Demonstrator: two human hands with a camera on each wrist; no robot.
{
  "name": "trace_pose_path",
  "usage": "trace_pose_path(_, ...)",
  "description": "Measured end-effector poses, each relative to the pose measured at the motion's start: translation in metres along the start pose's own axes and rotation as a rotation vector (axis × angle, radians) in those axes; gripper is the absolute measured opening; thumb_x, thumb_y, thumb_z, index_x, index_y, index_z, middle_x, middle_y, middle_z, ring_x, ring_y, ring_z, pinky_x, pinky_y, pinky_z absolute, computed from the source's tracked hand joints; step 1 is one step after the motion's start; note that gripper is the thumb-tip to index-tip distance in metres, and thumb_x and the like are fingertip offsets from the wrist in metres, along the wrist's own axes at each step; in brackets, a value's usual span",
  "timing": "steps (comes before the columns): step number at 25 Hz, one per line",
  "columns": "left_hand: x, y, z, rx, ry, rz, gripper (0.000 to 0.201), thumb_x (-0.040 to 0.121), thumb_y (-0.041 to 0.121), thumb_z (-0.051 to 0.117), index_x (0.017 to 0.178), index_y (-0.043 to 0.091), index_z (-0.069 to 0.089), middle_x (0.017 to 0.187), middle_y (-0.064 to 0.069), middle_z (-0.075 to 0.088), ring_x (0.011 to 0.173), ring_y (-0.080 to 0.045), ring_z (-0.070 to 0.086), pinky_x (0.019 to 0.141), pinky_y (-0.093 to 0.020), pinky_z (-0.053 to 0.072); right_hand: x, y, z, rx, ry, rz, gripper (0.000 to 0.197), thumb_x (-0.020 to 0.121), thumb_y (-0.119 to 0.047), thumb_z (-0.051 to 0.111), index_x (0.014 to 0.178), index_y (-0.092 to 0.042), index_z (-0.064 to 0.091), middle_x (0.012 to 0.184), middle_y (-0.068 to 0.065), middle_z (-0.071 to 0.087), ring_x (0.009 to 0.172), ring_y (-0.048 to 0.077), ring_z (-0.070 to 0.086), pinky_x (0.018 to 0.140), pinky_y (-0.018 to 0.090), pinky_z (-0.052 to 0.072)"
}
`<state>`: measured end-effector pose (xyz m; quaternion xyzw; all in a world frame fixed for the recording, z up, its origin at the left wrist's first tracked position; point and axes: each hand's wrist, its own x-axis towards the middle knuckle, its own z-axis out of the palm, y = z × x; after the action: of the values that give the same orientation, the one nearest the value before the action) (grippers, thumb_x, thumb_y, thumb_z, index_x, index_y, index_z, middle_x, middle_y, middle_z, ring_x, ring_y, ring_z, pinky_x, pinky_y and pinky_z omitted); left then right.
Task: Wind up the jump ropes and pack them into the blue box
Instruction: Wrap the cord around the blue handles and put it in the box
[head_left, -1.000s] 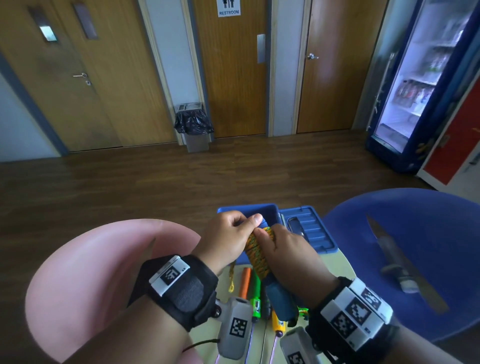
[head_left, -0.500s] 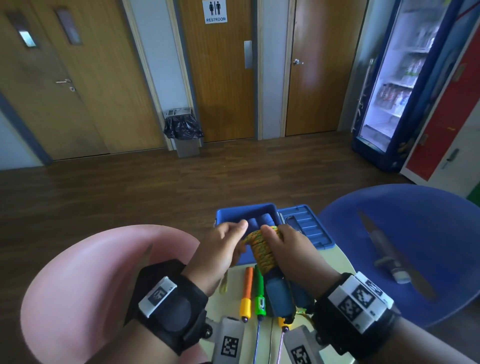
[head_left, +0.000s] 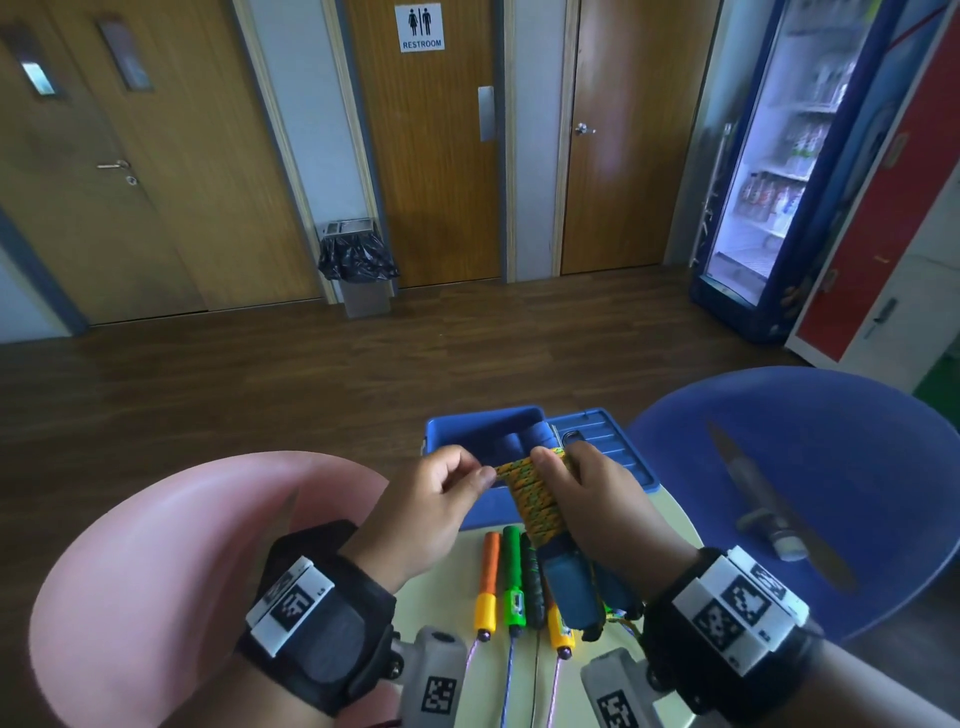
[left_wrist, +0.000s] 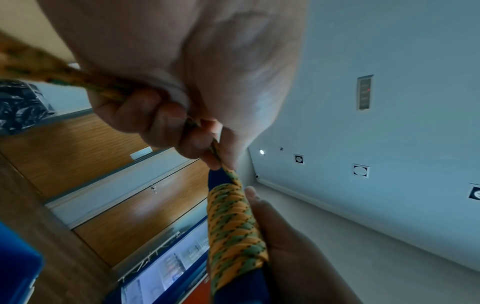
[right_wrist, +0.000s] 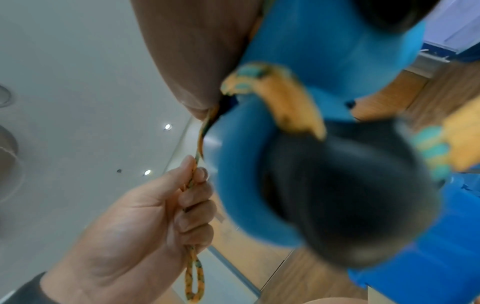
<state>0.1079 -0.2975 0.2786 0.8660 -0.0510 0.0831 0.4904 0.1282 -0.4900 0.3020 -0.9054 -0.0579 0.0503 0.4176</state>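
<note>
1. My right hand (head_left: 587, 499) is wrapped around a pair of blue foam jump-rope handles (head_left: 569, 582), thumb pressed on the orange-and-green cord (head_left: 530, 499) coiled around their upper part.
2. My left hand (head_left: 431, 509) pinches the loose tail of that cord between thumb and curled fingers, at 9 o'clock from the coil and just beside it. In the right wrist view the tail shows as a small doubled loop (right_wrist: 193, 277) hanging below the left fist.
3. In the left wrist view the cord runs taut from the pinch down to the top turn of the winding (left_wrist: 233, 226).
4. The blue box (head_left: 467, 431) sits open on the table at 12 o'clock from both hands; a blue-handled rope (head_left: 524, 441) already lies inside it. The box lid (head_left: 608, 447) lies at 3 o'clock, touching the box.
5. At 6 o'clock from the hands, on the pale table (head_left: 670, 519): an orange handle (head_left: 488, 582), a green handle (head_left: 511, 577), a dark handle (head_left: 534, 587), side by side, cords trailing toward me.
6. Pink chair (head_left: 171, 571) at 9 o'clock of the table, blue chair (head_left: 810, 467) at 3 o'clock.
</note>
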Motion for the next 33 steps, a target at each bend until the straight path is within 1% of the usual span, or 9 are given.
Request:
trace_pose_path(5,-0.003,0.005,-0.003,-0.15,-0.019,0.031,0.034,0.095,0.039,0.058,0.079,0.009,0.056,0.059,0.01,0.048,0.059,-0.004,0.044,0.058,-0.018,0.036,-0.006,-0.008,-0.008,0.057,-0.021,-0.06,0.043,0.099,-0.054,0.041,0.081,-0.017,0.055,0.073,-0.004,0.059,0.064,0.008,0.053,0.052,0.019,0.039)
trace_pose_path(11,-0.003,0.02,0.01,-0.816,-0.078,0.006,0.028,0.086,0.036,0.07,0.091,0.009,0.074,0.082,-0.006,0.071,0.081,-0.015,0.067,0.073,-0.02,0.052,-0.024,-0.029,-0.011,0.91,-0.317,0.154,0.046,0.099,-0.044,0.048,0.087,-0.005,0.07,0.067,0.006,0.068,0.055,0.015,0.064,0.05,0.022,0.05)
trace_pose_path(14,-0.005,0.028,0.012,-1.05,-0.09,-0.075,0.061,0.086,0.031,0.073,0.118,-0.017,0.053,0.114,-0.025,0.061,0.106,-0.031,0.056,0.093,-0.038,0.044,-0.022,-0.035,-0.006,0.996,-0.487,0.243,0.058,0.094,-0.057,0.048,0.084,-0.004,0.069,0.069,0.015,0.065,0.054,0.023,0.062,0.051,0.027,0.052)
trace_pose_path(16,-0.004,0.023,0.011,-0.978,0.021,-0.107,0.045,0.084,0.028,0.068,0.098,-0.014,0.058,0.107,-0.023,0.066,0.094,-0.03,0.059,0.083,-0.044,0.045,-0.015,-0.032,-0.004,0.904,-0.512,0.258,0.063,0.094,-0.06,0.047,0.089,-0.001,0.068,0.072,0.019,0.064,0.058,0.028,0.061,0.055,0.03,0.053)
trace_pose_path(18,-0.004,0.025,0.01,-0.79,0.11,-0.105,0.038,0.08,0.034,0.074,0.068,0.004,0.055,0.093,-0.017,0.07,0.08,-0.028,0.059,0.071,-0.049,0.045,-0.01,-0.028,-0.001,0.784,-0.489,0.232,0.065,0.096,-0.06,0.044,0.1,0.001,0.066,0.08,0.021,0.067,0.067,0.031,0.062,0.063,0.035,0.054)
trace_pose_path(23,-0.012,0.046,0.01,-0.349,0.312,-0.141,0.046,0.089,0.03,0.069,0.07,-0.006,0.048,0.06,-0.007,0.043,0.055,-0.013,0.039,0.05,-0.027,0.035,-0.017,-0.027,0.012,0.562,-0.384,-0.019,0.073,0.078,-0.078,0.054,0.112,-0.014,0.062,0.091,0.009,0.064,0.078,0.015,0.059,0.073,0.033,0.052)
trace_pose_path(25,-0.013,0.052,0.01,-0.356,0.291,-0.116,0.048,0.09,0.031,0.068,0.066,-0.005,0.046,0.057,-0.004,0.038,0.052,-0.013,0.034,0.044,-0.024,0.029,-0.02,-0.027,0.014,0.536,-0.322,-0.109,0.063,0.082,-0.066,0.05,0.111,-0.01,0.06,0.096,0.017,0.065,0.076,0.014,0.062,0.072,0.031,0.055)
trace_pose_path(28,-0.009,0.053,0.006,-0.498,0.223,-0.117,0.044,0.097,0.023,0.06,0.056,0.01,0.051,0.05,0.007,0.043,0.047,-0.007,0.04,0.039,-0.014,0.029,-0.02,-0.028,0.011,0.711,-0.317,-0.093,0.058,0.082,-0.057,0.049,0.109,-0.007,0.062,0.089,0.01,0.067,0.073,0.019,0.064,0.069,0.032,0.056)
trace_pose_path(33,-0.003,0.044,-0.006,-0.524,0.114,-0.002,0.032,0.085,0.023,0.071,0.056,0.02,0.059,0.062,0.009,0.059,0.059,-0.009,0.052,0.056,-0.019,0.041,-0.018,-0.024,-0.002,0.901,-0.449,0.0,0.054,0.085,-0.056,0.053,0.098,-0.005,0.063,0.08,0.011,0.069,0.068,0.029,0.065,0.067,0.037,0.054)
